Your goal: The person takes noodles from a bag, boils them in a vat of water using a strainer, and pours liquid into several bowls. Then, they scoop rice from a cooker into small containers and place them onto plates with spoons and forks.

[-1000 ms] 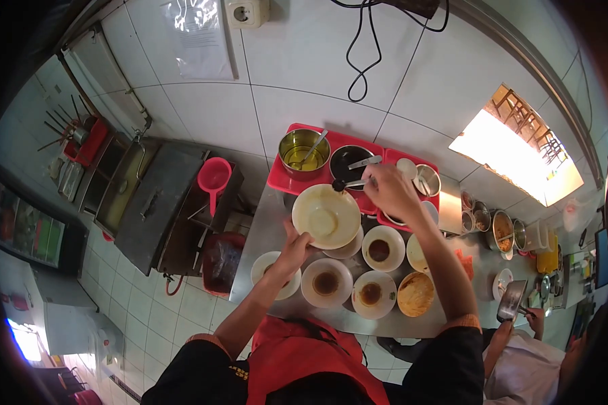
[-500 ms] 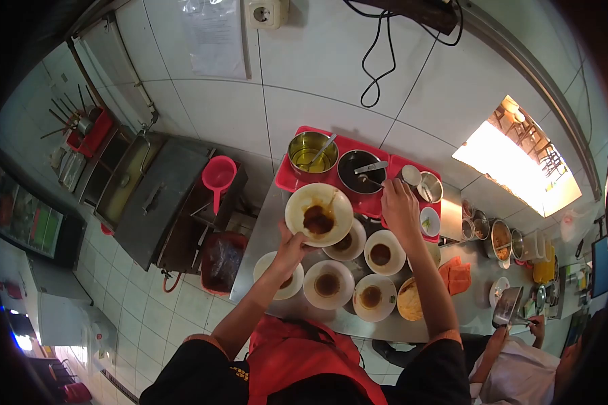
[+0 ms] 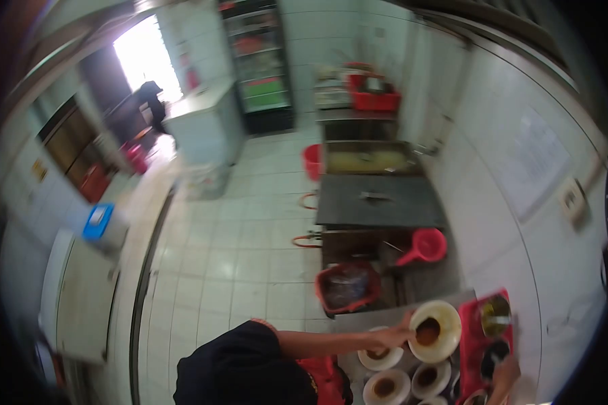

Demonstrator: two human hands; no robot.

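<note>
My left hand (image 3: 398, 335) grips the near rim of a cream bowl (image 3: 446, 317) with a pool of brown sauce in it, held above the steel counter (image 3: 348, 318). My right hand (image 3: 504, 373) shows only in part at the bottom edge, over the red tray (image 3: 469, 335) beside a dark pot (image 3: 493, 354). Blur hides whether it holds anything. A steel pot of yellow oil (image 3: 495, 314) stands on the tray's far end. Below the held bowl, three white bowls (image 3: 386, 387) with brown sauce sit on the counter.
Beyond the counter stand a red bin with a plastic bag (image 3: 346, 286), a pink scoop (image 3: 423, 246) and a covered steel cooker (image 3: 378, 199). A white tiled floor (image 3: 243, 243) stretches left. At the far end are a glass-door fridge (image 3: 260, 64) and a red bucket (image 3: 311, 160).
The view has swung sharply left, from the wall and counter to the room and floor. My left hand still holds the sauce bowl. My right hand has slipped to the frame's bottom edge.
</note>
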